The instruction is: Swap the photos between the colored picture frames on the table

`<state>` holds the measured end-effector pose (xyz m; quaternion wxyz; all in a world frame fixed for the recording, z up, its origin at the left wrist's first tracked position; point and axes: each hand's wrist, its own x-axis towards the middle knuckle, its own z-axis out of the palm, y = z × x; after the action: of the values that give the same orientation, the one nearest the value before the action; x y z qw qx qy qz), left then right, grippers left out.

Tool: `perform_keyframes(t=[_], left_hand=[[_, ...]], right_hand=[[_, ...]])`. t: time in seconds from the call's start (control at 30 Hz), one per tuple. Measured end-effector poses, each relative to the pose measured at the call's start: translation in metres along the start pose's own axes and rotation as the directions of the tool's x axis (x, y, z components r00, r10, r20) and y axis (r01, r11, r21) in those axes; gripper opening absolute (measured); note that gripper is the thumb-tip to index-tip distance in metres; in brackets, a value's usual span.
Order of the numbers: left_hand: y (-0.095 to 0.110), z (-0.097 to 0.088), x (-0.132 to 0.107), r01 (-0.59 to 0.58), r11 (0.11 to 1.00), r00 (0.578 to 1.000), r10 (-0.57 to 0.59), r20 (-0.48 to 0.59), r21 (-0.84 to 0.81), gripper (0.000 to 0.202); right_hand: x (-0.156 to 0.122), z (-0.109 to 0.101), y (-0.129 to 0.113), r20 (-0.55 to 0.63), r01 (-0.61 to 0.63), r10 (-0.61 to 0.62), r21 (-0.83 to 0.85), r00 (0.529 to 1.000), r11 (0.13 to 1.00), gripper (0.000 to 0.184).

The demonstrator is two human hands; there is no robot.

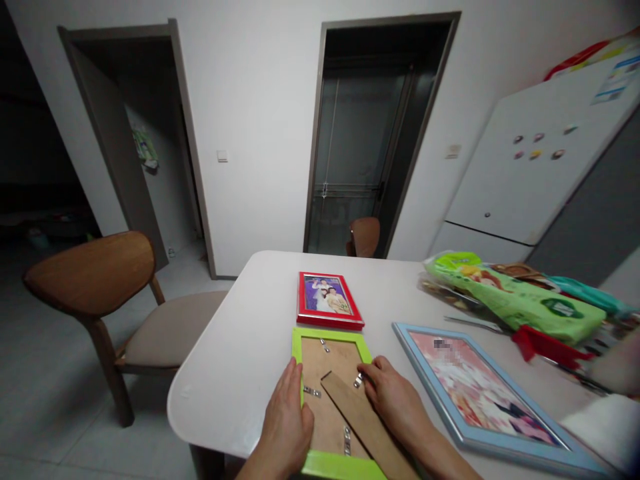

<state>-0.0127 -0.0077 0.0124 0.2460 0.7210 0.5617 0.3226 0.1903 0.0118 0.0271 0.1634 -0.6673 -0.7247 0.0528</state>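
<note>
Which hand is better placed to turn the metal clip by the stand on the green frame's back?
Probably the right hand: its fingertips touch that clip on the green frame. The left hand lies flat over the frame's left edge, steadying it.

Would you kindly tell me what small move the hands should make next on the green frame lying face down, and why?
Probably the right hand should swivel the small metal clip at its fingertips, with the left hand steadying the green frame at its left edge. The frame lies face down, its brown backing board and stand facing up, and the right fingers rest at that clip.
</note>
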Motion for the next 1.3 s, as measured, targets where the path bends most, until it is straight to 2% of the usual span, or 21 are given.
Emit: perform_keyframes(t=[0.1,0.17,0.27,0.3,0.37,0.53,0.7,0.83,0.97,1.07,1.2,1.3], left_hand=[[-0.002,-0.001,-0.002,-0.009,1.000,1.000,0.010,-0.013,0.016,0.060],[-0.004,0.000,-0.002,-0.019,0.999,0.999,0.020,-0.027,0.033,0.060],[-0.006,0.000,-0.003,-0.019,0.998,0.999,0.021,-0.037,0.053,0.060],[-0.006,0.001,-0.003,-0.014,0.998,0.999,0.016,-0.036,0.055,0.060],[-0.006,0.001,-0.002,-0.007,0.998,1.000,0.009,-0.029,0.055,0.059],[-0.007,0.002,-0.001,0.007,0.998,1.000,-0.006,-0.012,0.065,0.061],[-0.008,0.003,-0.001,-0.005,0.992,1.000,0.002,0.021,0.125,0.062],[-0.008,0.003,0.000,-0.008,0.991,1.000,0.005,0.022,0.131,0.059],[-0.007,0.001,0.001,-0.009,0.990,0.999,0.005,0.032,0.139,0.062],[-0.006,0.001,0.002,0.004,0.989,0.999,-0.011,0.047,0.147,0.063],[-0.006,0.001,0.003,0.015,0.990,0.999,-0.022,0.046,0.141,0.065],[-0.007,0.002,0.004,0.012,0.988,0.999,-0.019,0.050,0.152,0.065]], right_hand=[[-0.006,-0.006,-0.002,-0.021,0.050,-0.050,0.022,0.999,0.999,0.036],[-0.014,-0.012,-0.007,-0.002,0.181,-0.181,0.083,0.983,0.980,0.036],[-0.027,-0.020,-0.021,0.128,0.383,-0.411,0.200,0.902,0.902,0.030],[-0.030,-0.021,-0.026,0.163,0.416,-0.454,0.222,0.876,0.882,0.027],[-0.032,-0.020,-0.035,0.190,0.438,-0.480,0.226,0.857,0.870,0.022],[-0.029,-0.008,-0.040,0.142,0.411,-0.451,0.242,0.881,0.879,0.016],[-0.015,-0.001,-0.048,0.080,0.334,-0.377,0.318,0.923,0.887,0.019],[0.002,0.008,-0.071,0.029,0.296,-0.312,0.241,0.950,0.924,0.012],[0.014,0.018,-0.084,-0.002,0.279,-0.283,0.178,0.959,0.944,0.019],[0.024,0.021,-0.073,-0.021,0.253,-0.253,0.171,0.967,0.952,0.017],[0.045,0.022,-0.049,-0.074,0.135,-0.127,0.112,0.989,0.985,0.024],[0.056,0.026,-0.039,-0.077,0.107,-0.101,0.087,0.992,0.990,0.025]])
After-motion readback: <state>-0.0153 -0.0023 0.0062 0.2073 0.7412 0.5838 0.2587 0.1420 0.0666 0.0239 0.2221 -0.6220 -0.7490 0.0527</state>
